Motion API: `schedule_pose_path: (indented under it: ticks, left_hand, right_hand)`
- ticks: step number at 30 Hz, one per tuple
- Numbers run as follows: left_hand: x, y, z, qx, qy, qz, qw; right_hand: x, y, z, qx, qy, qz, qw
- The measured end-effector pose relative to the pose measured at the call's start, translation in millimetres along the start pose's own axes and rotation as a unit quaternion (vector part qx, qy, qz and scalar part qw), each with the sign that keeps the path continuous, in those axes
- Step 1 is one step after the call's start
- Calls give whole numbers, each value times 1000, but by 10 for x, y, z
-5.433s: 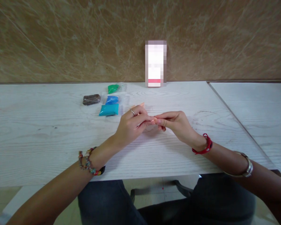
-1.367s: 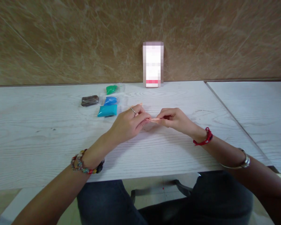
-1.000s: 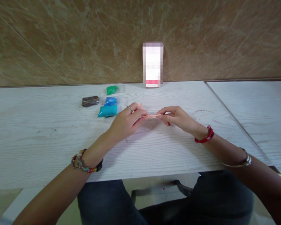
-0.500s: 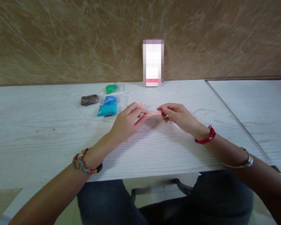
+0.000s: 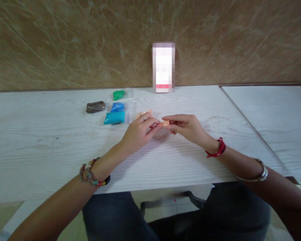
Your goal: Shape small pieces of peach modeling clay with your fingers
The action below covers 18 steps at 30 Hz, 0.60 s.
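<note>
Both hands, left [image 5: 139, 132] and right [image 5: 188, 129], pinch soft peach material [image 5: 165, 124]; the phone's [image 5: 163, 67] blurred screen is unreadable.

We see an indoor room with a pale wood-grain table [image 5: 52, 144] against a marbled wall [image 5: 90, 43].

glossy plastic turquoise packet [image 5: 114, 117]; matt, wood-grained white table [image 5: 52, 160].
</note>
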<state>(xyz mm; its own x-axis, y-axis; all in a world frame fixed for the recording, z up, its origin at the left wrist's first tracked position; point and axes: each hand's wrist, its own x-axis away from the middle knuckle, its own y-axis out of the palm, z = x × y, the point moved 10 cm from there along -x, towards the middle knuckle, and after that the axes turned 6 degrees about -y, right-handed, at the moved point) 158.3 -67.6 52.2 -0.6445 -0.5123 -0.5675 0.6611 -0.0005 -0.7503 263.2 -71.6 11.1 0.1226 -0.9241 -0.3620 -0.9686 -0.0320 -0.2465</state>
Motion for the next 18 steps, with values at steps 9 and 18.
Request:
schedule_pose_path:
  ticks: [9,18]
  left_hand:
    - [-27,34,15,55,-26,-21,998]
    - [-20,75,-62,60,-58,-20,996]
  right_hand:
    - [-11,-26,-301,206,-101,32,973]
    - [-7,-65,-188,134,-64,76,986]
